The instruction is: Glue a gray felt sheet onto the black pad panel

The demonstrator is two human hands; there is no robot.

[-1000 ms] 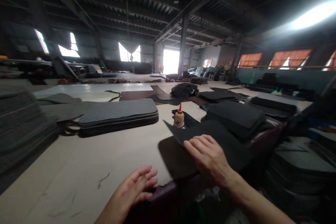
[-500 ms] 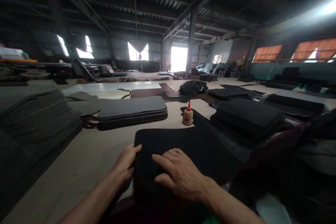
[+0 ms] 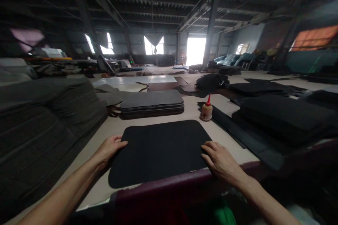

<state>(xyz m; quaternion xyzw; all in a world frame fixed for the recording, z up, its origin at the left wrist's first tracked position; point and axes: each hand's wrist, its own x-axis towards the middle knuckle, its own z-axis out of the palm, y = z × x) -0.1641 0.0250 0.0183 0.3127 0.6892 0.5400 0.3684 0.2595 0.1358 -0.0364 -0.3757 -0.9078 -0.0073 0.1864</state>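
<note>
Both bare forearms extended forward, spread apart; left hand (image 3: 110, 147) palm down, fingers lightly curled; right hand (image 3: 221, 160) flat, fingers splayed forward.

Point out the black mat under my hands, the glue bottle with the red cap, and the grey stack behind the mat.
black mat (image 3: 161, 151), head view, middle of its top face.
glue bottle (image 3: 206, 111), head view, on its pale body below the red cap.
grey stack (image 3: 151, 99), head view, on the top sheet.
</note>
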